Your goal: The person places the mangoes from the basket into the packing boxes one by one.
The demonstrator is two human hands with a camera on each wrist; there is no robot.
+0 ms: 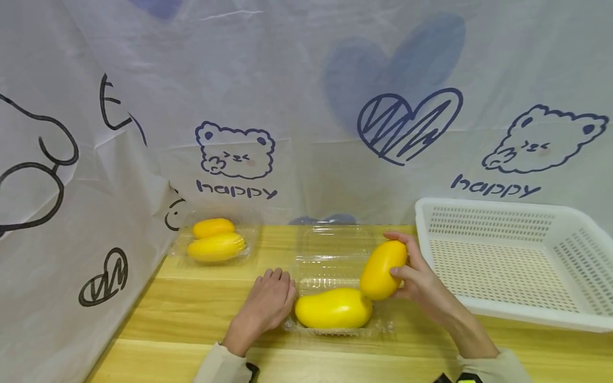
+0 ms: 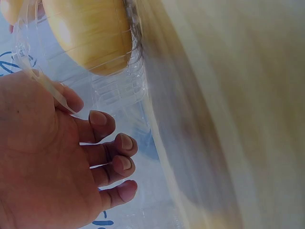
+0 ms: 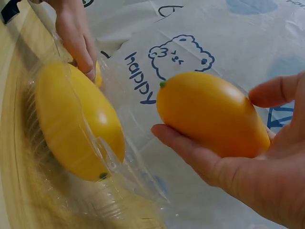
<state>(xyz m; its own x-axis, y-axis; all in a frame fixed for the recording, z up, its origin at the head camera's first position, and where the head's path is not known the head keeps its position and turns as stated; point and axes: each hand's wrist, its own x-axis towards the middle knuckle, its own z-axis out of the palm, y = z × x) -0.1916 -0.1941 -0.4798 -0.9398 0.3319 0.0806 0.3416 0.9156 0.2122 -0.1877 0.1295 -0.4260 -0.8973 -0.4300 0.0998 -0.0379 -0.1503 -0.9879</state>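
My right hand (image 1: 421,284) grips a yellow-orange mango (image 1: 384,269) between thumb and fingers, above the right side of a clear plastic clamshell box (image 1: 335,268). A small green stem end shows on this held mango (image 3: 209,112) in the right wrist view. Inside the near half of the box lies another mango (image 1: 333,308), on its side. The lid stands open toward the back. My left hand (image 1: 269,299) is at the box's left edge; in the left wrist view the plastic rim (image 2: 50,90) passes by its thumb, and the fingers are curled.
Back left, a second clear box (image 1: 251,234) holds two yellow mangoes (image 1: 215,247). A white perforated plastic basket (image 1: 479,308) stands at the right on the wooden table (image 1: 191,303). A printed cloth (image 1: 306,106) hangs behind and at the left.
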